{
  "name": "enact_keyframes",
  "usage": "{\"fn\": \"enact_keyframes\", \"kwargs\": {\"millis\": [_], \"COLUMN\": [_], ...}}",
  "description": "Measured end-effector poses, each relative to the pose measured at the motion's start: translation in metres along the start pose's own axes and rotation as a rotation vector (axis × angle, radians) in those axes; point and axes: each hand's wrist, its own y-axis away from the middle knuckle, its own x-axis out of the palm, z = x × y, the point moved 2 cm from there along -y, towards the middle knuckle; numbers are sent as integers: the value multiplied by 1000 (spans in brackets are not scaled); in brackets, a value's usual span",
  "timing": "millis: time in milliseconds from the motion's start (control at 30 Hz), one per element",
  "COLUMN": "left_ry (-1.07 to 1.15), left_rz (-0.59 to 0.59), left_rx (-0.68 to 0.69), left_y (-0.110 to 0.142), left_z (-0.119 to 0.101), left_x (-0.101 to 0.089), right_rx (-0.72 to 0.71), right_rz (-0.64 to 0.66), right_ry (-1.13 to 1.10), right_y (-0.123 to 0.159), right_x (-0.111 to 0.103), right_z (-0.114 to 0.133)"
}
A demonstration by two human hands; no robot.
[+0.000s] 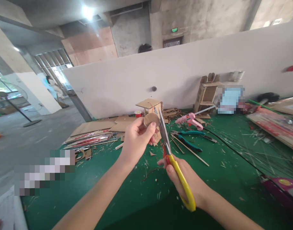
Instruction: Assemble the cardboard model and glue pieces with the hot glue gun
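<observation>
Between the thumb and fingers of my left hand [136, 137] is a round cardboard disc [151, 118], held up over the table. My right hand [186, 179] grips a pair of scissors [167, 143] with yellow handles, its blades pointing up close to the disc's right edge. Whether the blades touch the disc I cannot tell. Behind the disc stands a small cardboard structure [148, 103] with a flat top, partly hidden by my left hand. Some thin red wire or string shows beside the scissors.
Pliers with teal handles [191, 137], thin wooden sticks [194, 153] and a pink glue gun [191, 120] lie to the right on the green table [127, 204]. Flat cardboard sheets [96, 127] lie at left. A cardboard box model [206, 94] stands by the white partition [122, 83]. A person [56, 89] is far left.
</observation>
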Motion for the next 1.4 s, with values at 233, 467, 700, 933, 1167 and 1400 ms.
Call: {"fn": "enact_keyframes", "kwargs": {"millis": [233,467,700,933,1167,1400], "left_ry": [-9,12,18,33,137,146], "left_rz": [20,34,62,53,2,-1], "left_rx": [-4,-2,6,4,-14,-47], "left_y": [1,3,3,1,-3,-3], "left_z": [-3,-5,-5,-4,0,-1], "left_x": [1,3,3,0,-6,-3], "right_rx": [77,104,153,161,98,48], "right_rz": [29,22,34,21,22,-1], "right_ry": [69,169,233,267,219,22], "right_y": [-3,-4,-3,-2,-1,0], "right_x": [4,6,10,10,9,4], "right_z": [-4,-8,-8,-11,-15,-9]}}
